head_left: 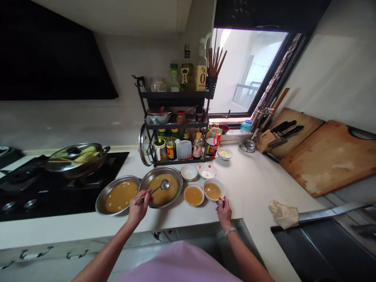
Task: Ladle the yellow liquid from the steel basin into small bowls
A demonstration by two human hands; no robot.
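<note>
My left hand [139, 205] is closed round the handle of a metal ladle [165, 184]. The ladle's bowl hangs over a wide steel basin [178, 196] of yellowish-brown liquid. With the fingers of my right hand [224, 211] I grip the near rim of a white bowl [221, 187] with similar liquid in it. Just left of that is another filled bowl [194, 195]. Behind these two are a small white bowl [188, 172] and a bowl with red spots [207, 170]. Left of the ladle, a second steel basin [101, 201] holds liquid with pale bits.
On the stove [64, 199] at left sits a lidded pan [76, 159]. A black rack [176, 126] of bottles and jars stands at the back. To the right are a knife block [266, 140], cutting boards [331, 156], a cloth [283, 214] and a dark sink [323, 246].
</note>
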